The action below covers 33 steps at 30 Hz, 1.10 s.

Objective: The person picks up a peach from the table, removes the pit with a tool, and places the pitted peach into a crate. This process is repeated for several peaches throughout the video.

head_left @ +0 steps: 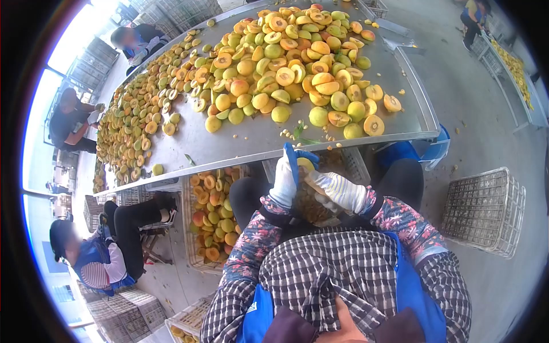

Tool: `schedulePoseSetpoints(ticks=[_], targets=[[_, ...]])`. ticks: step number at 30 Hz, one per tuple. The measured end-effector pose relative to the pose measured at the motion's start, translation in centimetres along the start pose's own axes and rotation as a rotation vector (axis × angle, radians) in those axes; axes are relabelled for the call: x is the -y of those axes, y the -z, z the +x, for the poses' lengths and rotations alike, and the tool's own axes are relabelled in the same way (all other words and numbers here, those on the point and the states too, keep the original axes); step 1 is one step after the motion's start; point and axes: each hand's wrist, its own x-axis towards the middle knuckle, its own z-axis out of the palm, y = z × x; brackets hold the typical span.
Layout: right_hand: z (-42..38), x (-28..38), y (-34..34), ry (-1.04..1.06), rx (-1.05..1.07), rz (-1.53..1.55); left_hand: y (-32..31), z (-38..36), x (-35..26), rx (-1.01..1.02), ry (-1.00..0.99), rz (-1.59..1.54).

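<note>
My left hand [290, 171], in a white glove with blue-coated fingers, is closed around a yellow fruit piece [306, 164] just below the metal table's front edge. My right hand [338, 190], in a white striped glove, is closed close beside the same fruit, its fingertips near it; whatever it grips is too small to make out. Under both hands is a crate [355, 166] with pits or scraps, partly hidden. Above them, halved and whole yellow-orange fruits [286, 74] are heaped on the metal table [229, 147], with small pits and green leaves near its edge.
A crate of fruit halves [213, 214] stands to the left of my legs. An empty crate [483, 211] is on the floor at right, near a blue container [429, 150]. Three people are at the left; another stands by a second table [510, 71] at top right.
</note>
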Motion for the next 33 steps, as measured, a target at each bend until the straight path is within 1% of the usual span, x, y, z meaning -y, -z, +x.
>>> schedulePoseSetpoints(ticks=[2, 3, 5, 9, 11, 12, 13, 14, 15, 16, 17, 18, 19, 21, 22, 23, 24, 25, 27, 28, 30, 31, 32, 33], targets=[[-0.1, -0.3, 0.7, -0.154, 0.172, 0.258, -0.2, 0.1, -0.1, 0.040, 0.105, -0.167], [-0.2, -0.3, 0.7, -0.154, 0.172, 0.260, -0.2, 0.2, 0.1, 0.040, 0.106, -0.166], [-0.7, 0.2, 0.4, -0.139, 0.178, 0.285, 0.0, 0.4, 0.3, 0.092, 0.151, -0.302], [-2.1, 0.7, 1.1, -0.105, 0.220, 0.293, -0.2, 0.6, -0.2, 0.080, 0.180, -0.343], [-2.8, 0.9, 2.0, -0.110, 0.174, 0.238, 0.1, 0.3, -0.4, -0.041, 0.179, -0.372], [-3.0, 1.0, 2.5, -0.088, 0.140, 0.198, 0.9, 0.1, -0.2, 0.003, 0.146, -0.329], [-1.4, -0.3, 3.7, 0.027, 0.099, -0.092, 1.6, -0.4, -0.8, -0.007, 0.142, -0.328], [-0.8, -1.9, 4.8, 0.141, -0.119, -0.641, 2.2, -1.0, -1.5, -0.016, 0.207, -0.188], [-0.8, -1.7, 4.5, 0.259, -0.348, -1.184, 2.6, -1.5, -2.0, -0.022, 0.273, -0.048], [-1.4, -0.3, 3.7, 0.021, -0.321, -1.230, 3.0, -1.9, -1.7, -0.040, 0.171, -0.031], [-1.0, -1.2, 4.2, 0.075, -0.264, -1.212, 3.7, -2.4, -1.9, -0.058, 0.153, -0.034], [-1.1, -1.4, 4.2, 0.080, -0.238, -1.195, 4.0, -3.6, -3.7, -0.073, 0.133, 0.005], [-1.1, -1.6, 4.1, 0.082, -0.210, -1.177, 5.1, -4.8, -4.7, -0.146, 0.076, 0.093], [-1.5, -1.3, 4.2, 0.092, -0.210, -1.176, 7.2, -7.4, -8.3, -0.405, -0.192, 0.455], [-1.8, -1.2, 4.2, 0.089, -0.220, -1.166, 9.5, -8.6, -9.1, -0.601, -0.137, 0.629], [-2.0, -1.2, 4.3, 0.085, -0.230, -1.156, 11.1, -10.0, -10.6, -0.727, -0.211, 1.036], [-1.9, -1.4, 4.5, 0.092, -0.217, -1.164, 13.6, -11.6, -11.6, -0.748, 0.018, 1.272], [-1.9, -1.6, 4.7, 0.096, -0.214, -1.165, 16.1, -12.8, -12.1, -0.730, 0.308, 1.390], [-1.6, -1.7, 5.0, 0.114, -0.219, -1.164, 17.0, -13.6, -12.7, -0.857, 0.400, 1.644], [-1.6, -1.6, 5.1, 0.121, -0.218, -1.166, 16.9, -13.0, -13.0, -0.859, 0.398, 1.651], [-1.4, -1.4, 5.0, 0.138, -0.225, -1.151, 16.2, -10.4, -13.5, -0.750, 0.281, 1.532], [-1.4, -1.4, 4.9, 0.153, -0.233, -1.146, 13.9, -8.0, -14.1, -0.709, 0.253, 1.430], [-1.3, -1.5, 4.8, 0.184, -0.240, -1.144, 12.5, -5.6, -13.6, -0.620, 0.126, 1.446], [-1.2, -1.4, 4.7, 0.185, -0.242, -1.144, 11.7, -2.7, -12.7, -0.500, 0.015, 1.386]])
